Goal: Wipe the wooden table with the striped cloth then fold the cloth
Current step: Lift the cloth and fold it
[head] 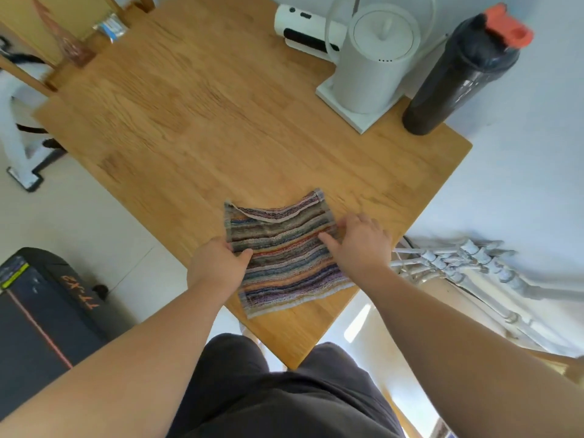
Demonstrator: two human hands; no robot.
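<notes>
The striped cloth [284,254] lies flat near the front corner of the wooden table [202,115], with its far edge turned over on itself. My left hand [218,263] pinches the cloth's left edge between thumb and fingers. On the right edge, my right hand [357,241] grips the cloth, its thumb lying on top of the fabric.
A white kettle on a square base [366,67] and a dark bottle with an orange cap [458,77] stand at the table's far right. A white device [303,30] lies behind the kettle. Pipes [458,263] run along the wall on the right. A black machine [41,305] sits on the floor, left.
</notes>
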